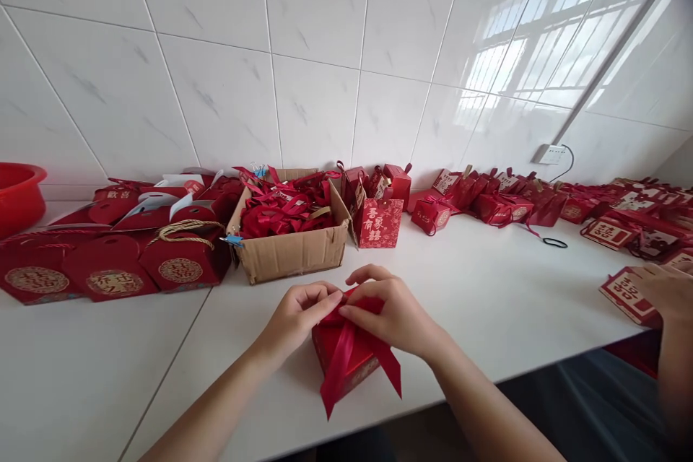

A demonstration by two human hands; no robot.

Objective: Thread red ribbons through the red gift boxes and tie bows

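In front of me a red gift box (359,372) sits near the table's front edge. A dark red ribbon (340,361) lies over its top, its two tails hanging down the near side. My left hand (303,310) pinches the ribbon between thumb and forefinger at the box's top left. Beside it, my right hand (393,310) also has thumb and fingers closed on the ribbon, the two thumbs nearly meeting. The fingers partly cover where the ribbon comes together, so I cannot see whether it is knotted.
Behind my hands stands a cardboard box (292,260) full of red ribbons. Red gift boxes (187,267) line the left; more red boxes (498,208) stand along the wall to the right. At far right, a co-worker's hand (668,292) touches a red box (628,296). A red basin (20,195) is far left.
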